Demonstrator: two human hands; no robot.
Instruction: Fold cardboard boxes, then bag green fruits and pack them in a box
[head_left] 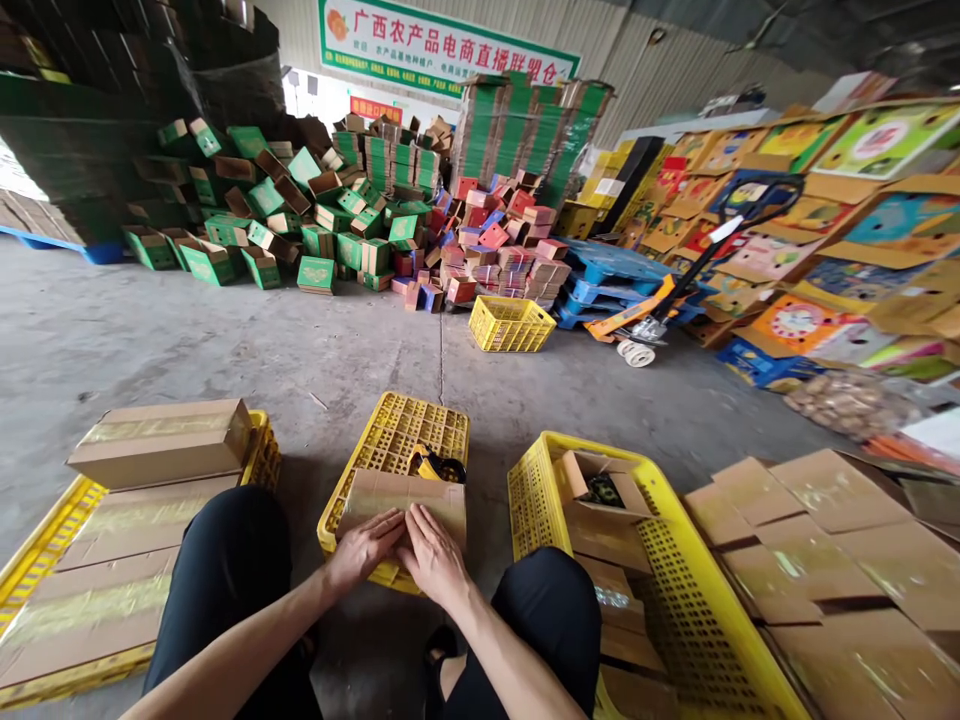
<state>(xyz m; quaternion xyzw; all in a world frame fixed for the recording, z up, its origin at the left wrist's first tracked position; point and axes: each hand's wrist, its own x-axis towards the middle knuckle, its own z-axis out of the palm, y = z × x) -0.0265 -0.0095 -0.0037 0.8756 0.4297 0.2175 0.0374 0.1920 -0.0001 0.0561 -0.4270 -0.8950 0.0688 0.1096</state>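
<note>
a brown cardboard box (401,488) lies at the lower centre of the frame, on the near part of a yellow crate (397,420). its long axis runs across the frame, one short end towards the left edge, the other towards the right, the right end dipping slightly. the left hand (369,542) and right hand (433,555) lie flat on it, fingers straight and fingertips meeting near its middle; neither is clamped around anything. just beyond the box, right of centre, a yellow-and-black tape dispenser (435,465) rests on the crate.
</note>
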